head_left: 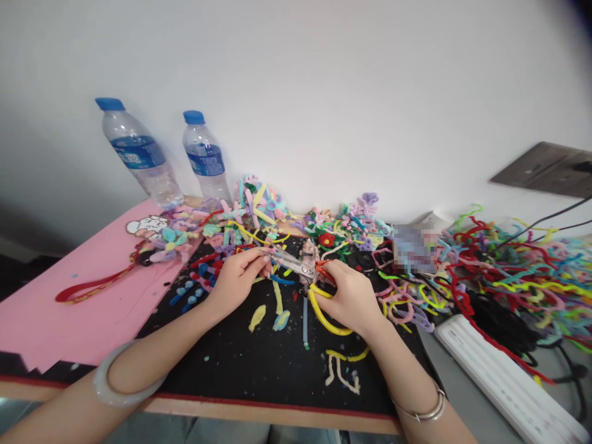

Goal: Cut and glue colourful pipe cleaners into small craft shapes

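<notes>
My right hand [351, 296] is closed around a pair of scissors [296, 265] with an orange grip, blades pointing left. Below that hand curves a thick yellow loop [326, 317]; whether it belongs to the scissors I cannot tell. The fingers of my left hand [243, 274] are pinched together by the blade tips, and what they hold is hidden. Beneath them on the black mat [250, 376] lie a pale yellow leaf-shaped fuzzy piece [258, 317], a blue-and-yellow fuzzy piece [281, 320] and a thin translucent stick [305, 320].
Two water bottles [139, 154] [203, 154] stand against the wall. Pink sheet [97, 296] with a red strap [92, 288] covers the left side. Heaped pipe cleaners [509, 265] fill the right, beside a white power strip [504, 376]. Fuzzy flowers [263, 203] line the back.
</notes>
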Demonstrator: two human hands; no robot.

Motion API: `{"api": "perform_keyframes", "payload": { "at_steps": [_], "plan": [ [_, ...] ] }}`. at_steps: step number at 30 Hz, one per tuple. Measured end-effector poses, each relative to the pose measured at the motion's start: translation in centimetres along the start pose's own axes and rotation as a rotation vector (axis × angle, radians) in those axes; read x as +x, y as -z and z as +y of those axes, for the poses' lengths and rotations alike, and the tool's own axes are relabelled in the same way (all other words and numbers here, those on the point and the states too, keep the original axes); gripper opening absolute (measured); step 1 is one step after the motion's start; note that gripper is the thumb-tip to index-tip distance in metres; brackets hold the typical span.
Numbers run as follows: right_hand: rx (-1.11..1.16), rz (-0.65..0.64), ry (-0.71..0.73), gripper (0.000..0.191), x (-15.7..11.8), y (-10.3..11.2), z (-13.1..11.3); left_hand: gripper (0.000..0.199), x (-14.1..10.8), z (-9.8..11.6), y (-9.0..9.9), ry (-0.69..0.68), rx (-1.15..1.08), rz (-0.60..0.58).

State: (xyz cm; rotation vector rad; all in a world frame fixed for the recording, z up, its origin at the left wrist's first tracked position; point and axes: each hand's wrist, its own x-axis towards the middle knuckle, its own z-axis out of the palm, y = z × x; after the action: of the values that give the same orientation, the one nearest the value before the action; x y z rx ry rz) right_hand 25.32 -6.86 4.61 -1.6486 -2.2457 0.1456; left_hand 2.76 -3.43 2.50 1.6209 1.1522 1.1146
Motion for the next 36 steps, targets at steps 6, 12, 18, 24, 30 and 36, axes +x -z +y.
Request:
{"api": "perform_keyframes", "payload": {
  "at_steps": [6, 12, 18, 24, 30, 36],
  "plan": [
    [0.012, 0.011, 0.034, 0.018, -0.21, -0.06, 0.08, 0.028, 0.02, -0.02, 0.01, -0.013, 0.072, -0.02],
    [0.021, 0.009, 0.037, 0.018, -0.11, -0.07, -0.04, 0.029, -0.05, 0.45, 0.08, -0.027, 0.113, -0.009],
    [0.012, 0.009, 0.044, 0.019, -0.04, -0.06, 0.02, 0.03, -0.04, 0.49, 0.24, -0.031, 0.172, 0.031],
    [0.011, 0.011, 0.041, 0.018, -0.08, 0.04, 0.06, 0.03, -0.03, 0.31, 0.17, -0.061, 0.181, -0.017],
    [-0.02, -0.004, 0.046, 0.015, -0.03, 0.1, -0.18, 0.03, -0.11, 0.28, -0.02, -0.063, 0.181, -0.034],
    [-0.094, -0.029, 0.021, 0.006, -0.02, -0.04, -0.19, 0.031, -0.09, 0.34, -0.02, -0.067, 0.181, -0.074]
  ]
}}
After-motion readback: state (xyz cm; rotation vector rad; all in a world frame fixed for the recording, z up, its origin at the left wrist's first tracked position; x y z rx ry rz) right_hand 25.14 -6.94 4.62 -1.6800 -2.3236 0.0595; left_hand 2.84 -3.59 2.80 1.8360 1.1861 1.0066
